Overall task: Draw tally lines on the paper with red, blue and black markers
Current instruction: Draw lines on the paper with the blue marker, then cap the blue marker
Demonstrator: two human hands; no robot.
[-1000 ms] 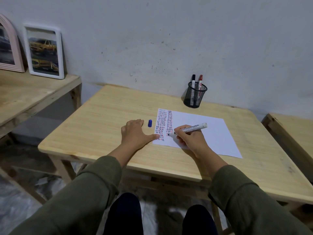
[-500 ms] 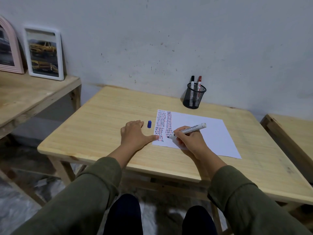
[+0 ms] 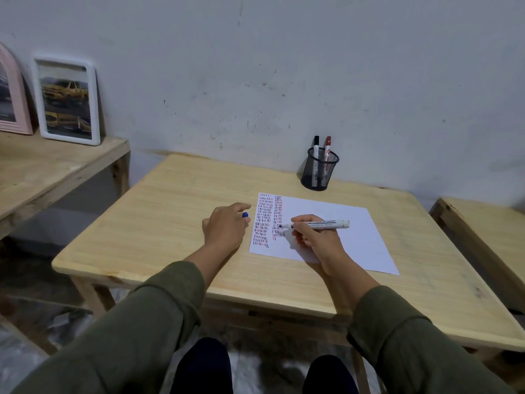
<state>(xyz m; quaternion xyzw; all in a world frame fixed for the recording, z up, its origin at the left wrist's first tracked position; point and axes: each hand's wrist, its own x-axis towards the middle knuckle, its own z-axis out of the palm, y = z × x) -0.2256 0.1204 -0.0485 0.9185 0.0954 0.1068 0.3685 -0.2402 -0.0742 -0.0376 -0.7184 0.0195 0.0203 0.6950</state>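
Note:
A white paper [image 3: 341, 237] lies on the wooden table [image 3: 170, 223], with columns of red, blue and black tally lines down its left side. My right hand [image 3: 315, 240] holds an uncapped blue marker [image 3: 318, 223]. Its tip hovers by the second column, just above the sheet. My left hand [image 3: 224, 227] rests left of the paper. Its thumb and forefinger close around the small blue cap [image 3: 245, 215] on the table. A black mesh cup [image 3: 319, 172] behind the paper holds a black marker [image 3: 316, 140] and a red marker [image 3: 328, 142].
Two framed pictures [image 3: 68, 100] lean on the wall on a lower wooden bench at the left. Another wooden table [image 3: 483, 228] stands close on the right. The wall runs right behind the cup. My knees are under the table's front edge.
My left hand left the paper's edge and moved up to the blue cap, curling around it. The marker tip rose from the sheet and the marker now lies more level.

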